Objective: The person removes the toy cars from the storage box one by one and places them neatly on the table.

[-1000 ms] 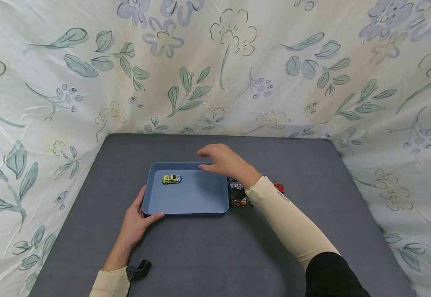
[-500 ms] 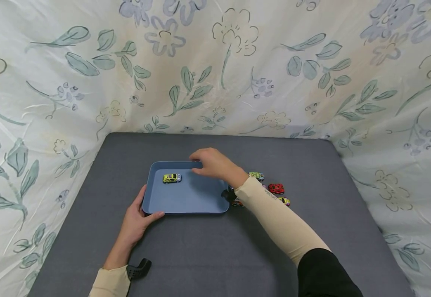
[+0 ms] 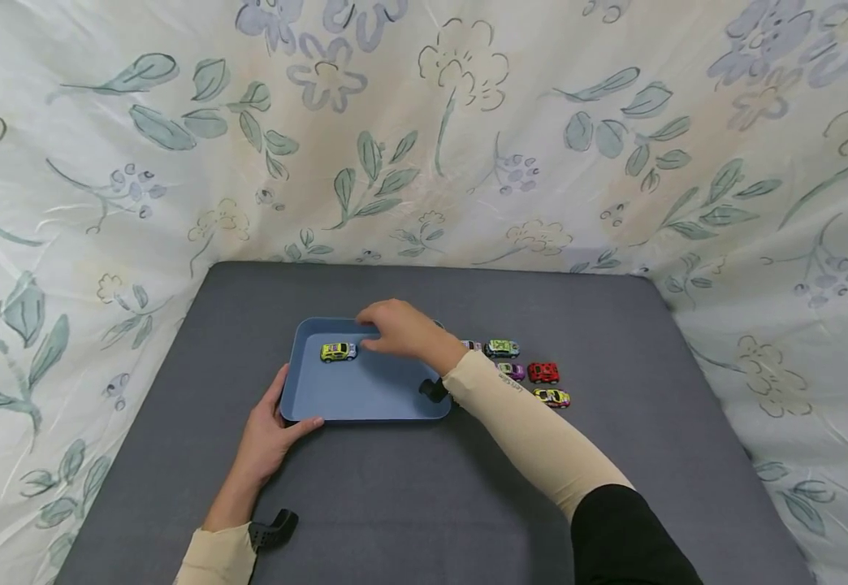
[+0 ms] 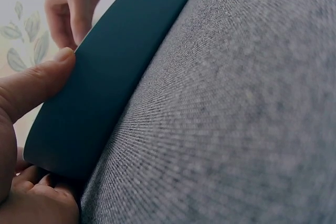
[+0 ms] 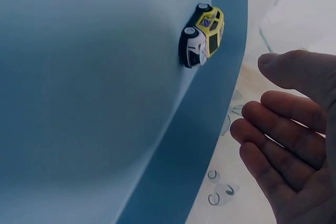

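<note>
A shallow blue tray point(image 3: 365, 398) lies on the grey table, with a yellow toy car point(image 3: 338, 352) near its left far part. My left hand point(image 3: 263, 439) grips the tray's near left corner. In the left wrist view its thumb point(image 4: 50, 80) presses on the rim, and its other fingers are curled at the tray's lower edge. Over the tray's far side, to the right of the car, hovers my right hand point(image 3: 404, 329) with thumb and fingers apart. The right wrist view shows this hand point(image 5: 294, 140) holding nothing, apart from the toy car point(image 5: 207, 35).
Right of the tray stand several toy cars, among them a green one point(image 3: 502, 348), a red one point(image 3: 543, 372), a purple one point(image 3: 512, 370) and a yellow one point(image 3: 551, 397). My right forearm hides part of that group. A flower-patterned cloth point(image 3: 468, 203) hangs behind the table.
My right hand has moved left and slightly nearer over the tray, closer to the yellow car. More toy cars at the right have come into sight. The left hand stays put.
</note>
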Demonstrator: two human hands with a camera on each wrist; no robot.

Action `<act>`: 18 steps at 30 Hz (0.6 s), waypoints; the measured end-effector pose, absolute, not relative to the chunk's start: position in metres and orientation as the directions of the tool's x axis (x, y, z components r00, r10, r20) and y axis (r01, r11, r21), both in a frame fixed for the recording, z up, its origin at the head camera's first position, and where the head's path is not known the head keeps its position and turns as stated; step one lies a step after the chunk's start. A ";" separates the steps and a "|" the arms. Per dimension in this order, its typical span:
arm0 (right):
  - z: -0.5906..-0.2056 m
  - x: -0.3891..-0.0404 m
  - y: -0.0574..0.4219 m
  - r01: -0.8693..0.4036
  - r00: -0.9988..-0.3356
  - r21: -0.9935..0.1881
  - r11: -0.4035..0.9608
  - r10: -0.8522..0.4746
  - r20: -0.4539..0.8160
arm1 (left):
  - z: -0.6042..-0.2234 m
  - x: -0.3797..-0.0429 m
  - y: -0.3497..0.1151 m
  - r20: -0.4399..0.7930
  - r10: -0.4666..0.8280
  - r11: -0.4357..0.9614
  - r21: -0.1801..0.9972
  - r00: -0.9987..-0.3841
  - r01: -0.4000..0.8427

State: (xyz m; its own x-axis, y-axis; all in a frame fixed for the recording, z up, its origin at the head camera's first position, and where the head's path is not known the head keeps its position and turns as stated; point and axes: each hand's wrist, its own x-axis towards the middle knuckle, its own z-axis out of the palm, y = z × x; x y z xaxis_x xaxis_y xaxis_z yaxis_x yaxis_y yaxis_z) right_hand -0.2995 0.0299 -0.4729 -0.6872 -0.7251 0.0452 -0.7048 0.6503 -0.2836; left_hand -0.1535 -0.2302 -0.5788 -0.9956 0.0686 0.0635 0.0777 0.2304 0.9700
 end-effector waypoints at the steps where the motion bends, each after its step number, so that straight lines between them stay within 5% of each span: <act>1: -0.474 -0.299 0.028 -0.707 -0.685 -0.282 0.649 -0.727 0.044 | -0.579 -0.153 -0.230 0.060 0.069 0.230 0.970 -0.996 0.075; 18: -0.488 -0.304 -0.002 -0.717 -0.669 -0.258 0.648 -0.743 -0.007 | -0.574 -0.152 -0.232 0.026 0.065 0.245 0.969 -0.998 0.042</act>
